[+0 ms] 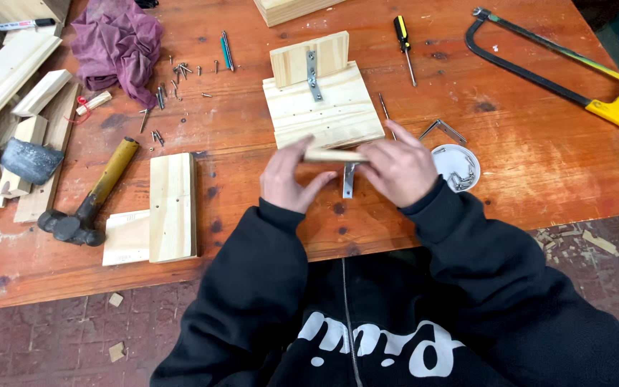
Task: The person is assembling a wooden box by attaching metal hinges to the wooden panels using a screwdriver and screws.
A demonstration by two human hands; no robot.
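the left hand (289, 180) and right hand (397, 170) each pinch one end of a small wood piece (334, 155), keeping it level above the tabletop (539, 143), near the wooden block (324, 104).

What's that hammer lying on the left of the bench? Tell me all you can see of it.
The hammer lies flat on the reddish wooden bench, slanted, its dark, worn metal head toward the bench's near edge and its yellowish handle pointing up and to the right. The handle looks like wood or fibreglass; I cannot tell which. The head sits beside a pale wood offcut. Neither hand touches it.
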